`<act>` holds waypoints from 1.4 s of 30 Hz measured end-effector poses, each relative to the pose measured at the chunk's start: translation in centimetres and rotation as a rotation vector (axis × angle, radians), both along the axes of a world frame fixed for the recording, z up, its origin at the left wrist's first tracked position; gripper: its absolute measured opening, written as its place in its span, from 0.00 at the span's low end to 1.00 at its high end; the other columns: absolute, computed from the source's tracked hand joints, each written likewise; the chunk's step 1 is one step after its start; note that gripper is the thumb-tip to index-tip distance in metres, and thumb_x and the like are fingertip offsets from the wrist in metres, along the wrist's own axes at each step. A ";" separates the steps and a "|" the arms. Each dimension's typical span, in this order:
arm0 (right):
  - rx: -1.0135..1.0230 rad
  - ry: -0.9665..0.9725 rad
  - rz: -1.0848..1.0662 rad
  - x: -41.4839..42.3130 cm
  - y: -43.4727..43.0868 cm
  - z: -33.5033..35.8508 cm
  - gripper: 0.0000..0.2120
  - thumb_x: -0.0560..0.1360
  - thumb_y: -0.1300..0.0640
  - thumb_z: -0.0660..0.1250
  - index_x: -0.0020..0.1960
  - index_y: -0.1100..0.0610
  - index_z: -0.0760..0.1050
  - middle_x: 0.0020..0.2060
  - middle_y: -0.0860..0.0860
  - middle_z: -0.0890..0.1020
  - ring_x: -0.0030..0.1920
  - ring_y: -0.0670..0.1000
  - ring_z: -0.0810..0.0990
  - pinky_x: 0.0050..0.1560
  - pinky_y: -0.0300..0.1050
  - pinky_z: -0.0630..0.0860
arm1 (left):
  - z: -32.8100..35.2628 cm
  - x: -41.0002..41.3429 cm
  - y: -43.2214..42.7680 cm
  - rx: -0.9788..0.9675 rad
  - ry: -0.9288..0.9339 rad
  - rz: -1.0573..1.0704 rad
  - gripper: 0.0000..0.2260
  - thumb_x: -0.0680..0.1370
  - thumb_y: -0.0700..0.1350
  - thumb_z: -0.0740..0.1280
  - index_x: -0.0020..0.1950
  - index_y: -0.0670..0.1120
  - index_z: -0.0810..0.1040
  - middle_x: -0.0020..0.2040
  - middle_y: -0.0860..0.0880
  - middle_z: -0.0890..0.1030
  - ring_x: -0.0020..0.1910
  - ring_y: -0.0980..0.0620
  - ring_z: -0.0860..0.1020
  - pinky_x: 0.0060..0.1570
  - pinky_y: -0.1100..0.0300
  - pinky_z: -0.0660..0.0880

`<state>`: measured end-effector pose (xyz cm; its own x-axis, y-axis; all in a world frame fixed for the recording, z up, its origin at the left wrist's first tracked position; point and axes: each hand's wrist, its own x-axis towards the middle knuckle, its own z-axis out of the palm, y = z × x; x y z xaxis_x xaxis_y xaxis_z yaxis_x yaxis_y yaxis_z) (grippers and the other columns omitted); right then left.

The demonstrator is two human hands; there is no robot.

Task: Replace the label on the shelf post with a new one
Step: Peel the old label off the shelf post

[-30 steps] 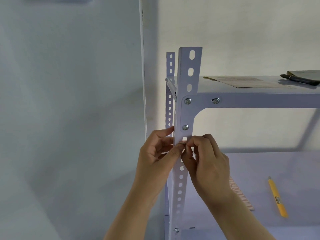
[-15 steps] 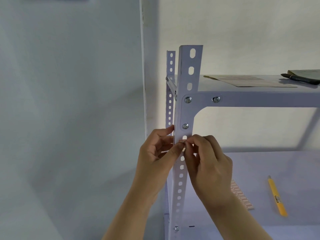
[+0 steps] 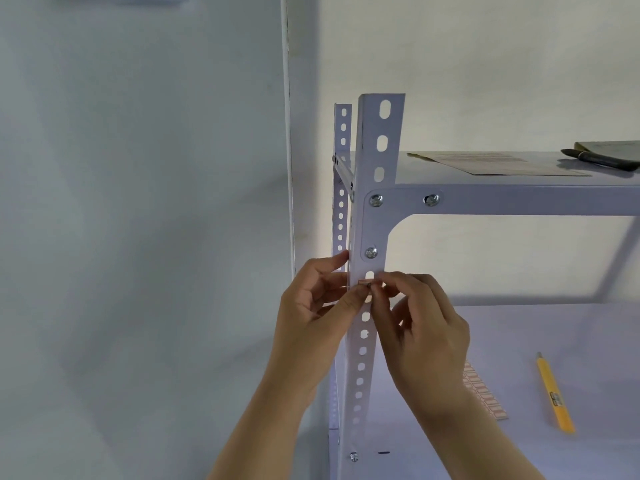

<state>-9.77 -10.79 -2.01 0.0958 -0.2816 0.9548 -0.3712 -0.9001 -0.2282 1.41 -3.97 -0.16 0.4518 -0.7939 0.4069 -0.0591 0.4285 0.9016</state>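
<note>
A pale perforated shelf post (image 3: pixel 377 161) stands upright in the middle of the head view. A small white label with a red border (image 3: pixel 364 282) lies across the post just below a slot. My left hand (image 3: pixel 313 306) wraps the post's left edge, its thumb tip pressed at the label. My right hand (image 3: pixel 420 317) comes from the right, thumb and forefinger pinched at the label's right end. My fingers hide most of the label. A sheet of red-bordered labels (image 3: pixel 485 396) lies on the lower shelf behind my right wrist.
A yellow utility knife (image 3: pixel 554 393) lies on the lower shelf (image 3: pixel 554 327) at right. On the upper shelf (image 3: pixel 502 197) rest a flat paper sheet (image 3: pixel 495 163) and a dark tool (image 3: pixel 602 159) on a pad. The rear post (image 3: pixel 342 168) and a wall corner stand to the left.
Both hands stay at the same spot on the post. The label shows a little more between the fingertips, and my right fingers have shifted slightly to the right.
</note>
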 end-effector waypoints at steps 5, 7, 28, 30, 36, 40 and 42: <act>-0.129 0.042 -0.092 -0.4 -0.5 0.3 0.07 0.77 0.59 0.70 0.43 0.62 0.83 0.36 0.54 0.85 0.25 0.52 0.78 0.23 0.44 0.73 | -0.2 0.0 0.0 -0.006 0.005 0.000 0.16 0.76 0.38 0.72 0.61 0.51 0.80 0.51 0.44 0.87 0.52 0.43 0.85 0.59 0.44 0.80; -0.177 0.076 -0.128 -0.4 -0.7 0.4 0.08 0.76 0.60 0.70 0.42 0.63 0.83 0.33 0.54 0.84 0.25 0.52 0.77 0.22 0.44 0.73 | -0.2 0.0 0.0 -0.008 0.004 -0.008 0.16 0.77 0.37 0.71 0.62 0.51 0.80 0.51 0.44 0.87 0.52 0.42 0.85 0.59 0.44 0.80; -0.123 0.072 -0.031 -0.9 -0.6 0.1 0.06 0.76 0.59 0.70 0.52 0.58 0.82 0.41 0.55 0.86 0.28 0.50 0.79 0.27 0.40 0.74 | -0.2 0.0 -0.1 -0.008 0.009 -0.007 0.16 0.76 0.40 0.73 0.62 0.51 0.80 0.50 0.46 0.88 0.51 0.45 0.86 0.58 0.48 0.81; -0.140 0.094 -0.044 -0.9 -0.7 0.0 0.06 0.76 0.60 0.71 0.48 0.62 0.84 0.40 0.55 0.86 0.28 0.51 0.80 0.27 0.41 0.75 | -0.2 0.0 0.0 -0.009 0.008 -0.007 0.16 0.76 0.39 0.72 0.63 0.52 0.80 0.50 0.46 0.88 0.51 0.46 0.86 0.58 0.49 0.81; -0.066 0.139 -0.017 -0.7 -0.5 0.6 0.07 0.77 0.60 0.66 0.44 0.63 0.79 0.37 0.55 0.82 0.25 0.53 0.75 0.22 0.46 0.73 | -0.3 0.0 0.2 -0.001 -0.021 -0.011 0.19 0.75 0.37 0.73 0.63 0.53 0.79 0.51 0.49 0.88 0.50 0.53 0.85 0.53 0.56 0.82; 0.016 0.197 0.057 -0.9 -0.4 0.9 0.07 0.77 0.58 0.62 0.46 0.61 0.75 0.39 0.55 0.79 0.26 0.55 0.75 0.22 0.50 0.74 | -0.3 0.1 0.2 -0.004 -0.043 0.005 0.20 0.76 0.35 0.72 0.65 0.52 0.79 0.51 0.50 0.88 0.51 0.53 0.85 0.54 0.56 0.82; 0.055 0.214 0.074 -0.9 -0.2 1.0 0.08 0.77 0.57 0.61 0.45 0.62 0.75 0.40 0.55 0.78 0.26 0.56 0.75 0.22 0.51 0.74 | -0.3 0.0 0.3 -0.005 -0.046 0.012 0.20 0.76 0.35 0.72 0.65 0.52 0.78 0.51 0.50 0.88 0.50 0.54 0.85 0.51 0.60 0.81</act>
